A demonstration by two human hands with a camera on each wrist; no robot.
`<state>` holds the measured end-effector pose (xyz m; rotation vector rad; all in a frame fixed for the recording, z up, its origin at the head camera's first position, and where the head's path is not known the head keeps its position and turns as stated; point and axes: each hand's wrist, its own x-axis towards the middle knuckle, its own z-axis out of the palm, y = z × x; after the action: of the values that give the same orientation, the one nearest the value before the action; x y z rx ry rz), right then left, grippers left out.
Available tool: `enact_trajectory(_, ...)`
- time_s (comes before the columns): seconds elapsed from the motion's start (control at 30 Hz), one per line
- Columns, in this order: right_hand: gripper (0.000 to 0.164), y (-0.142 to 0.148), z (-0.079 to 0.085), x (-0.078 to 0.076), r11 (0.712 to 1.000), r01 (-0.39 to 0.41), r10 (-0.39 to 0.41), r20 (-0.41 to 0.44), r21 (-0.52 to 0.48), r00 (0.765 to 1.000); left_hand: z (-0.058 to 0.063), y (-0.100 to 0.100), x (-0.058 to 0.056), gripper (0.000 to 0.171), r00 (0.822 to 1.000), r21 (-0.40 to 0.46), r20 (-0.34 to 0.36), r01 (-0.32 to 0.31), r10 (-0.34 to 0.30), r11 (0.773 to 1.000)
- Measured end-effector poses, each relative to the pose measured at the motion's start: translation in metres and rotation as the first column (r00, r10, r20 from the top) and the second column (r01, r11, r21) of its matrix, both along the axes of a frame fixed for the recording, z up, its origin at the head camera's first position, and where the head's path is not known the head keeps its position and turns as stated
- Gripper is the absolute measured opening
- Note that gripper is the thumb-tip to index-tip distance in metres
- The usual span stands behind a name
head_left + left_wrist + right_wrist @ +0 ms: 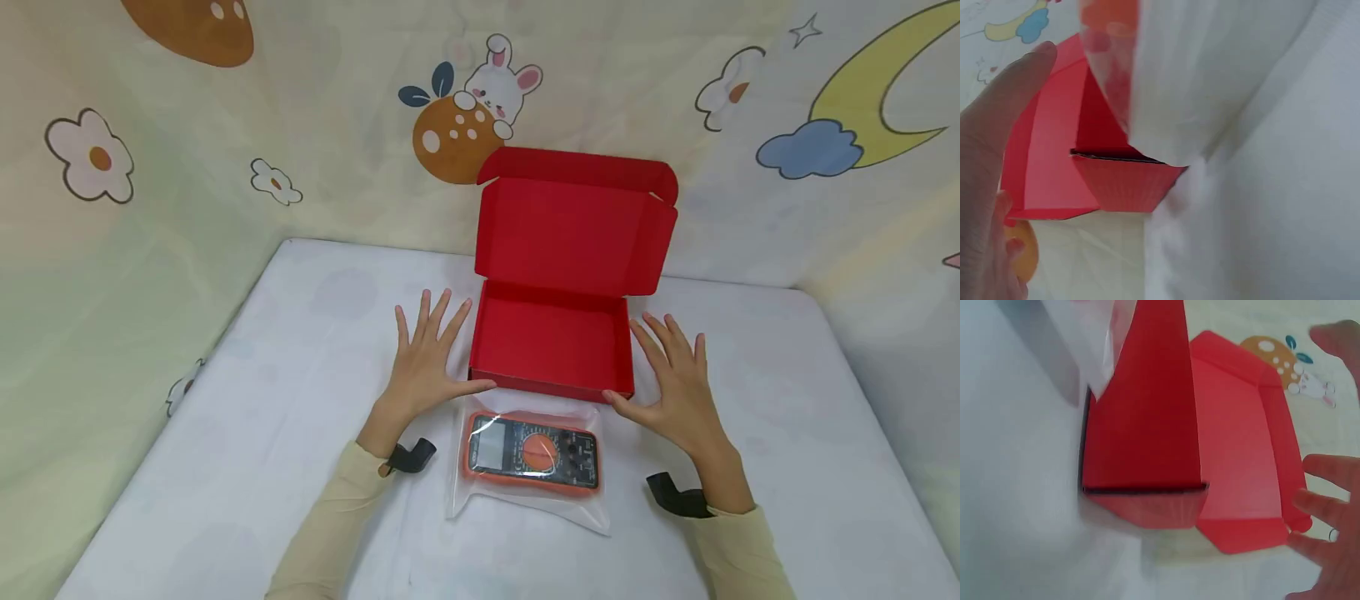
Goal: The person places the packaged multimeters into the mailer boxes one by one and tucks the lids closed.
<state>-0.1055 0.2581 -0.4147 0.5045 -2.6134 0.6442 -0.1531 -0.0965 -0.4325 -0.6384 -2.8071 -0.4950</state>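
An uncovered red cardboard box (555,337) stands on the table, its lid (573,233) tilted up at the back and its inside bare. In front of it lies a multimeter (532,452), black with an orange rim and dial, inside a clear plastic bag (525,502). My left hand (423,367) hovers with spread fingers at the box's left side, its thumb near the front left corner. On the other side my right hand (678,392) spreads its fingers too, thumb by the front right corner. Neither hand holds anything. Both wrist views show the box and part of the bag close up.
A white cloth covers the table (300,333). Behind and beside it hang printed curtains (337,100) with cartoon figures. Each wrist carries a black strap piece (678,497).
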Motion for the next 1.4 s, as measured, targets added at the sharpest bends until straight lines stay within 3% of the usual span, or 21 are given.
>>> enact_trajectory(0.1, 0.083, -0.005, 0.000, 0.003, 0.993, -0.052, 0.045, -0.066, -0.108, 0.997, -0.005, 0.002, -0.003, 0.117, 0.998, 0.055, 0.062, 0.011, -0.014, 0.998)
enact_trajectory(0.2, 0.073, -0.013, -0.001, 0.010, 0.967, -0.118, 0.097, -0.100, -0.228, 0.990, -0.011, 0.003, -0.005, 0.117, 0.988, 0.111, 0.155, 0.011, -0.028, 0.994)
enact_trajectory(0.3, 0.068, -0.023, -0.002, 0.018, 0.940, -0.181, 0.147, -0.134, -0.290, 0.980, -0.017, 0.004, -0.007, 0.117, 0.969, 0.182, 0.241, 0.015, -0.060, 0.983)
enact_trajectory(0.37, 0.067, -0.030, -0.002, 0.022, 0.931, -0.225, 0.182, -0.167, -0.286, 0.969, -0.021, 0.004, -0.007, 0.116, 0.945, 0.252, 0.309, 0.025, -0.105, 0.967)
enact_trajectory(0.47, 0.062, -0.041, -0.001, 0.030, 0.922, -0.297, 0.252, -0.198, -0.249, 0.947, -0.026, 0.004, -0.007, 0.116, 0.892, 0.372, 0.399, 0.054, -0.212, 0.927)
enact_trajectory(0.53, 0.056, -0.048, -0.002, 0.036, 0.910, -0.349, 0.311, -0.190, -0.225, 0.931, -0.031, 0.003, -0.009, 0.114, 0.855, 0.458, 0.425, 0.081, -0.298, 0.885)
enact_trajectory(0.6, 0.050, -0.053, -0.003, 0.041, 0.886, -0.396, 0.377, -0.122, -0.242, 0.918, -0.037, 0.002, -0.012, 0.111, 0.830, 0.543, 0.409, 0.112, -0.378, 0.832)
enact_trajectory(0.67, 0.052, -0.059, -0.004, 0.047, 0.864, -0.413, 0.428, -0.011, -0.290, 0.904, -0.044, 0.001, -0.016, 0.108, 0.818, 0.624, 0.368, 0.134, -0.441, 0.770)
enact_trajectory(0.77, 0.069, -0.066, -0.005, 0.054, 0.853, -0.388, 0.464, 0.167, -0.350, 0.870, -0.052, 0.000, -0.021, 0.103, 0.816, 0.695, 0.321, 0.141, -0.480, 0.705)
enact_trajectory(0.83, 0.075, -0.070, -0.006, 0.057, 0.863, -0.371, 0.464, 0.247, -0.344, 0.851, -0.055, -0.001, -0.023, 0.099, 0.820, 0.714, 0.307, 0.137, -0.483, 0.687)
enact_trajectory(0.97, 0.089, -0.077, -0.011, 0.059, 0.893, -0.380, 0.445, 0.335, -0.243, 0.831, -0.058, -0.002, -0.024, 0.092, 0.826, 0.725, 0.289, 0.141, -0.484, 0.674)
enact_trajectory(1.17, 0.117, -0.088, -0.021, 0.062, 0.929, -0.330, 0.368, 0.466, -0.164, 0.805, -0.057, -0.002, -0.024, 0.085, 0.839, 0.718, 0.272, 0.148, -0.471, 0.680)
enact_trajectory(1.27, 0.117, -0.092, -0.027, 0.063, 0.949, -0.296, 0.310, 0.481, -0.107, 0.820, -0.047, -0.001, -0.020, 0.082, 0.839, 0.716, 0.266, 0.158, -0.475, 0.680)
enact_trajectory(1.4, 0.104, -0.094, -0.034, 0.062, 0.963, -0.253, 0.267, 0.404, -0.091, 0.875, -0.032, 0.000, -0.014, 0.079, 0.837, 0.714, 0.269, 0.158, -0.476, 0.682)
